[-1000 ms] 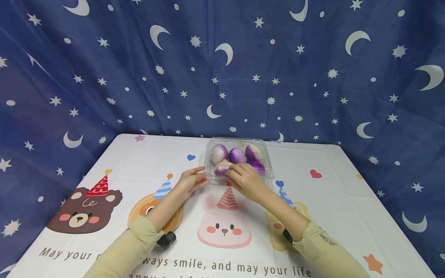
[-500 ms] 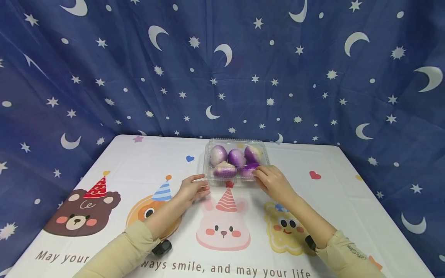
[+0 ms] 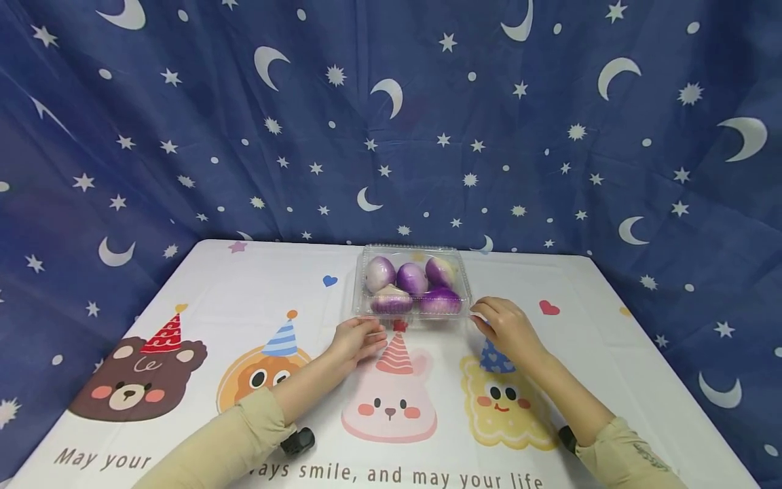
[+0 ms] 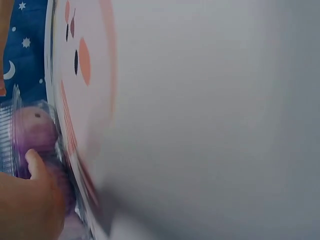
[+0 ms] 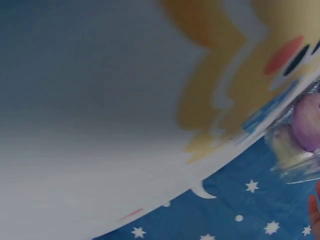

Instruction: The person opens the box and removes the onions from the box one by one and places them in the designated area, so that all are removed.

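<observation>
A clear plastic clamshell box [image 3: 359, 292] stands at the far middle of the table, its lid down. Inside lie several round purple-and-white onion-like pieces [image 3: 412, 279], some with a pale tip. My left hand [image 3: 356, 341] is at the front left edge of the box, fingers loosely bent along it. In the left wrist view, the thumb of that hand [image 4: 30, 205] overlaps the purple pieces. My right hand [image 3: 506, 327] is by the front right corner, its bent fingertips right at the rim. Only some fingers [image 5: 314, 217] of it show in the right wrist view.
A white tablecloth [image 3: 293, 268] with printed animals and lettering covers the table. Behind it hangs a dark blue curtain [image 3: 342, 183] with moons and stars. Black wrist devices [image 3: 298, 441] sit under both forearms.
My right hand has slid rightward from the front middle of the box to its right corner. My left hand has shifted slightly right and nearer me along the front edge.
</observation>
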### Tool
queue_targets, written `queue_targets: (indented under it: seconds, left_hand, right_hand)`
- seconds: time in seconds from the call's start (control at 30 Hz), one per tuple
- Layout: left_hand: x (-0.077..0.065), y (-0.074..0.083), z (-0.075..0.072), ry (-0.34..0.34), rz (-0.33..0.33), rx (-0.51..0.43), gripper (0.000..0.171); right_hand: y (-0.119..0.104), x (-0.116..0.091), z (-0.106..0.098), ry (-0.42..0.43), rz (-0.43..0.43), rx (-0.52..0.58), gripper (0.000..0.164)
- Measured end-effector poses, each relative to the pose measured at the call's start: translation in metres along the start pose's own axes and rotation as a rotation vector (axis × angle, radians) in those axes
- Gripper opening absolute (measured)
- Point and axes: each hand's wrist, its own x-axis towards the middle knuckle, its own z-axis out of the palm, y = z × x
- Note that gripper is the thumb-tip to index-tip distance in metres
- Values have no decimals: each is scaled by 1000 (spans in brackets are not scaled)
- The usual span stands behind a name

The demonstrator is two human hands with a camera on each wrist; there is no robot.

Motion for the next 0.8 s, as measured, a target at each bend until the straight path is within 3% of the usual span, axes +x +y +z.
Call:
queue_targets:
  seconds: [0.33, 0.7, 0.8]
  left_hand:
    - [5, -10, 29, -9, -2, -110, 28]
    - [6, -23, 57, -71, -43, -69, 33]
    - [9, -25, 65, -69, -39, -24, 33]
  right_hand:
    - [11, -5, 5, -51, -27, 10, 20]
    - [14, -4, 6, -185, 93, 63, 11]
    - [13, -1, 6, -208, 74, 59, 7]
